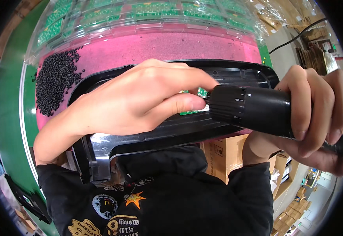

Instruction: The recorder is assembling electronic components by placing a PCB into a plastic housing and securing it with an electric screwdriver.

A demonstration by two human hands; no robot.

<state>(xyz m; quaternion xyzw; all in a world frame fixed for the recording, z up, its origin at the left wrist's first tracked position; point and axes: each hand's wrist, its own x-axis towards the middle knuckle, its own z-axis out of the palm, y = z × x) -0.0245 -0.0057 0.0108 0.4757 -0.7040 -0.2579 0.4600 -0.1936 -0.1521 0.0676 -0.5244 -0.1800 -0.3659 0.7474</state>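
My right hand [317, 118] grips a black electric screwdriver [250, 110], whose tip points left onto a small green circuit board [191, 112] inside a black plastic housing [234, 74]. My left hand [140, 98] lies over the housing, thumb and forefinger pinched at the screwdriver's tip beside the board. The tip itself is hidden by my fingers.
A pile of small black screws [55, 80] lies on the pink mat [159, 47] at the left. Clear trays of green circuit boards [148, 13] stand along the far edge. Cardboard boxes [222, 155] sit below the table at the right.
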